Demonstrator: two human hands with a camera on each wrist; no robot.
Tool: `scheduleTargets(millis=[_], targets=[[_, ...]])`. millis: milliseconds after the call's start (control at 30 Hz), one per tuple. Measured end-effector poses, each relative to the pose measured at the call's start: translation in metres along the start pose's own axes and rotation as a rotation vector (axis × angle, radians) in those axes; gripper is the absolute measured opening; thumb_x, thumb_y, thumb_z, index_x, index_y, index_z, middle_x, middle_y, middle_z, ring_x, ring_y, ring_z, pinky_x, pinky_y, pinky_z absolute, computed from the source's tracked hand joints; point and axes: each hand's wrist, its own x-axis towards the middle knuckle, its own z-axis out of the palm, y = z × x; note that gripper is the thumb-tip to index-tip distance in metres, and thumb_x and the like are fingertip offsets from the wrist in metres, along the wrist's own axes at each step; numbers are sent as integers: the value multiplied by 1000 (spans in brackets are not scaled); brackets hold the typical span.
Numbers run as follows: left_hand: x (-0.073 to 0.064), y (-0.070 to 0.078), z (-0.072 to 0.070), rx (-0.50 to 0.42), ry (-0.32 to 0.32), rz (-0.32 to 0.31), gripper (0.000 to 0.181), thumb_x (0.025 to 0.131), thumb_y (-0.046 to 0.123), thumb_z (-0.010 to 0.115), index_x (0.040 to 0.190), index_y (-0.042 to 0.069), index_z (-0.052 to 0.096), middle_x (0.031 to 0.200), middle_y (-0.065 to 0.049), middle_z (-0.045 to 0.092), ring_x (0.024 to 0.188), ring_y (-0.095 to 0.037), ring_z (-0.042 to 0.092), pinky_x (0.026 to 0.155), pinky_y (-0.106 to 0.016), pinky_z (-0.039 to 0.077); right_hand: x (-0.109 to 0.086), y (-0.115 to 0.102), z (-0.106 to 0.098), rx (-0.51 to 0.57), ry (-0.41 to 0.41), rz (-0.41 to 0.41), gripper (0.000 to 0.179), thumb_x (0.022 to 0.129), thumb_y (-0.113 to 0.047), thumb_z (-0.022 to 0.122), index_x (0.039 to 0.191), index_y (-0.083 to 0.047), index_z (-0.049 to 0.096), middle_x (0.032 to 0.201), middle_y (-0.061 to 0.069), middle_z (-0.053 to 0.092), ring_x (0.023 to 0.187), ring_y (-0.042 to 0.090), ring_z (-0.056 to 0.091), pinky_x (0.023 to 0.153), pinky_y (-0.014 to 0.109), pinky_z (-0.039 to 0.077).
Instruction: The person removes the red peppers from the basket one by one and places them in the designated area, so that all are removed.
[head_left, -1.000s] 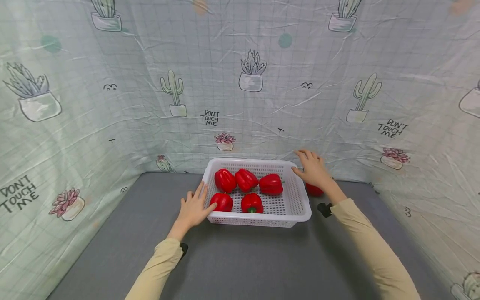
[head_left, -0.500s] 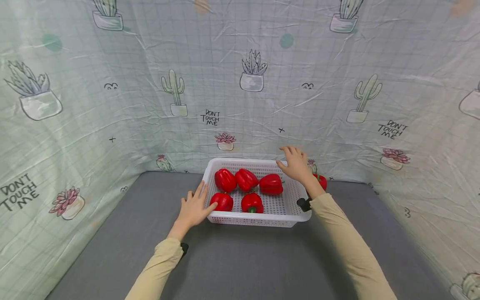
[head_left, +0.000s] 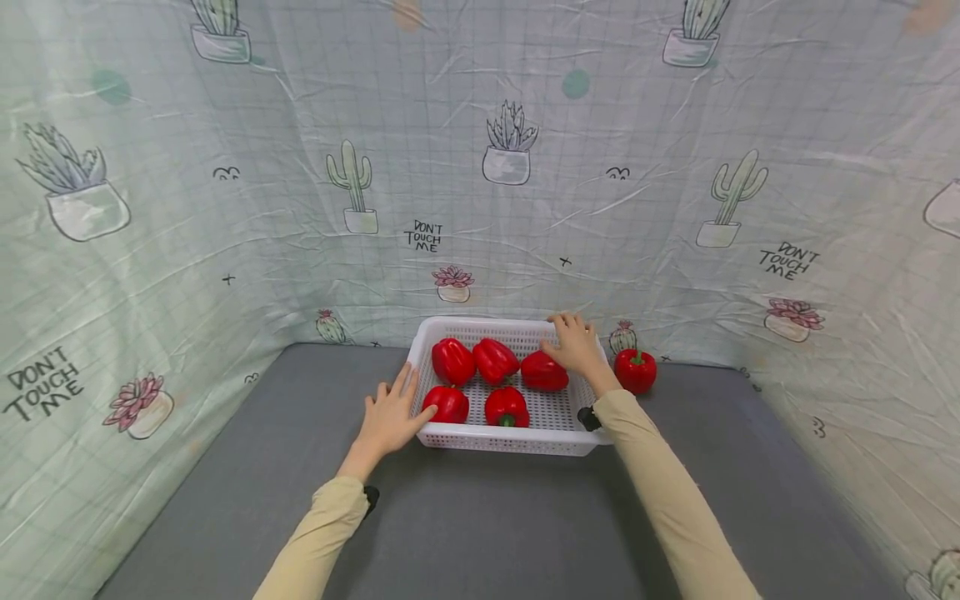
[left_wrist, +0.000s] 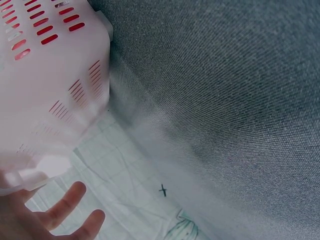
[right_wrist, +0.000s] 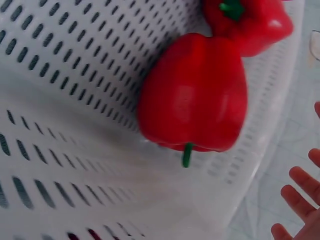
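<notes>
A white perforated plastic basket (head_left: 487, 434) holds several red bell peppers, one of them a pepper (head_left: 448, 406) at its front left. My left hand (head_left: 388, 419) rests at the basket's left rim, its fingers extended and the thumb reaching over the edge. Over the back right of the basket is my right hand (head_left: 576, 347), fingers spread, holding nothing. Its thumb overlaps the rightmost bell pepper (head_left: 545, 372) in the head view. In the right wrist view that bell pepper (right_wrist: 195, 95) lies on its side, green stem showing, with my fingertips (right_wrist: 302, 192) apart from it.
Another red bell pepper (head_left: 635, 372) stands on the grey table (head_left: 480, 525), right of the basket. A pale sheet (head_left: 525, 242) printed with cacti hangs behind the table and along both sides.
My right hand has moved left and then down from the basket's right end to over the rightmost pepper inside, uncovering the pepper on the table. The left hand stays at the rim.
</notes>
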Motion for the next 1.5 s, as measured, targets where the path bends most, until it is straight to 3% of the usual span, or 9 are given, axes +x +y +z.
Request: scheduleTargets(millis=[367,533,800,1133,1500], targets=[[-1,1,0,-7,13,4,76,81,52,48,139,7,30,148,-13,23,109,-37,39,84,-59,35,2,19,28,-51,-141,28,66,80,-55,53,126,-9,45,127,18,44,118,38,35,95,60,25],[-2,0,1,-6,18,8,75,81,51,49,139,7,31,147,-13,23,109,-37,39,83,-60,35,-5,10,21,-65,-193,47,65,79,-47,60,128,-6,44,132,20,42,122,40,33,98,62,22],[-2,-1,2,-7,11,13,75,82,52,48,139,6,30,148,-12,22,109,-38,39,83,-60,34,-11,9,20,-157,-233,39,68,75,-46,64,128,-9,42,131,18,43,122,38,33,98,59,25],[-1,-1,2,-12,-2,14,75,82,53,46,139,7,30,148,-12,22,109,-38,39,84,-60,34,-13,12,22,-119,-306,83,75,69,-34,73,132,-11,39,132,18,45,120,37,34,100,57,21],[0,0,0,-22,16,17,74,82,51,47,139,6,30,148,-13,22,109,-38,39,83,-60,34,-13,12,19,-196,-307,73,68,70,-36,73,123,-4,47,128,18,48,119,35,37,98,54,25]])
